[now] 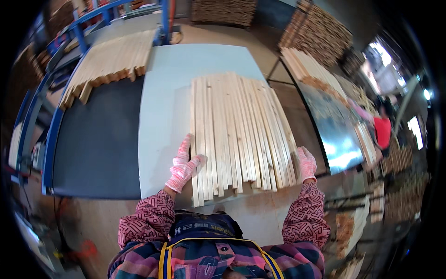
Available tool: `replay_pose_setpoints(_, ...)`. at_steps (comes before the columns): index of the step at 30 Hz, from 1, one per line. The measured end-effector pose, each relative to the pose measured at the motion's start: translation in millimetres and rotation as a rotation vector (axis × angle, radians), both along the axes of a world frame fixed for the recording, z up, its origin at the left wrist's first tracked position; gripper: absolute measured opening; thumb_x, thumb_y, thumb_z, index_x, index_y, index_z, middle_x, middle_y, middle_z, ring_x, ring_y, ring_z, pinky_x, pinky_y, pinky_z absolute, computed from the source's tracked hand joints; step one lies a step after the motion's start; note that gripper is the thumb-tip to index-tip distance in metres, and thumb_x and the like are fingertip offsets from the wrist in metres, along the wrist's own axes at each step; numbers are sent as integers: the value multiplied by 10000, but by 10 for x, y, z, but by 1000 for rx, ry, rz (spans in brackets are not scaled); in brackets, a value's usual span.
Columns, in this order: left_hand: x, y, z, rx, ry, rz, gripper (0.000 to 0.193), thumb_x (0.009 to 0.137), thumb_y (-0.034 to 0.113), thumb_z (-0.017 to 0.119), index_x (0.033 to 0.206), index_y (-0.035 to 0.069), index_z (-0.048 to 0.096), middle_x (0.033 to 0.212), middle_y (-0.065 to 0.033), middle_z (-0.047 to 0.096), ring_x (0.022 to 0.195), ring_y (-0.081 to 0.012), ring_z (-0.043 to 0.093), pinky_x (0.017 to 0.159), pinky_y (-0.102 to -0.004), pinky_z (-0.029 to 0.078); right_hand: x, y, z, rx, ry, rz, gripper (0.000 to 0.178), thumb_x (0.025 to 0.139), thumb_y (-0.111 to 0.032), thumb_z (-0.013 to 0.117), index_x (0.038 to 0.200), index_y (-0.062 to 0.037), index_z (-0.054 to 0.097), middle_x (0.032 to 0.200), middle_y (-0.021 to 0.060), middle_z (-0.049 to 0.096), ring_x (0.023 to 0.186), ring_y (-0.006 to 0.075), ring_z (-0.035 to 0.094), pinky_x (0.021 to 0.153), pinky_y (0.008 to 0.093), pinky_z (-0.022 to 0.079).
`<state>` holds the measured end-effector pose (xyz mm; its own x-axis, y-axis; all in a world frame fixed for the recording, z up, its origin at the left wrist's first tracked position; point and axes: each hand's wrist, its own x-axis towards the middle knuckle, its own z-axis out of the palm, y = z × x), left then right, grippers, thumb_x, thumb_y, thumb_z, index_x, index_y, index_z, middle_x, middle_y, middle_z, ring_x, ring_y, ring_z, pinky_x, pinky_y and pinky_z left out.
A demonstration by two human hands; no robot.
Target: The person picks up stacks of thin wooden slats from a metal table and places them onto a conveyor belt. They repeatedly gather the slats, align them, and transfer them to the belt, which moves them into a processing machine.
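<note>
A row of pale wooden strips (234,135) lies side by side on a light blue-grey tabletop (160,116), their near ends uneven. At its left edge is my left hand (181,166), in a pink-and-white knit glove. The fingers are stretched forward along the outer strip, and the thumb is spread over the strips' top. My right hand (307,163), gloved the same way, rests against the right edge near the front corner. Its fingers lie along the outermost strip, partly hidden from view. The row sits between both hands.
To the left, a blue-framed machine has a dark belt (100,135) with more wooden strips (114,58) at its far end. A shiny metal table (337,132) stands on the right. Beyond it works a person in red (382,130). Wood stacks (318,32) stand behind.
</note>
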<state>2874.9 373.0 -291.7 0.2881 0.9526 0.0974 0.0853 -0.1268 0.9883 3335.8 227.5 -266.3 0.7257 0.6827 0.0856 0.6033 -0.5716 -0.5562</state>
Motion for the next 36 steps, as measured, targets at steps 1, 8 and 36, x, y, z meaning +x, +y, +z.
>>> replay_pose_setpoints(1, -16, 20, 68, 53, 39, 16, 737, 825, 118, 685, 1471, 53, 337, 1438, -196, 432, 1335, -299, 422, 1111, -358, 325, 33, 185, -11, -45, -15, 20, 586, 919, -506, 526, 1263, -38, 604, 1255, 201, 605, 1204, 346, 539, 1013, 390, 414)
replay_pose_setpoints(8, 46, -163, 166, 26, 43, 196, 613, 851, 166, 672, 1416, 83, 450, 1342, -178, 551, 1244, -288, 527, 1036, -349, 414, 313, 750, -137, 29, 832, 104, 466, 905, -481, 599, 996, -28, 660, 806, 96, 648, 703, 212, 604, 633, 336, 472)
replay_pose_setpoints(36, -808, -920, 235, -78, -211, 252, 636, 876, 133, 621, 1457, 41, 379, 1486, -151, 401, 1378, -233, 360, 1120, -314, 288, -992, 582, -497, 321, 1156, 316, 572, 952, -415, 573, 1369, -32, 489, 1142, 127, 643, 980, 210, 648, 833, 313, 542)
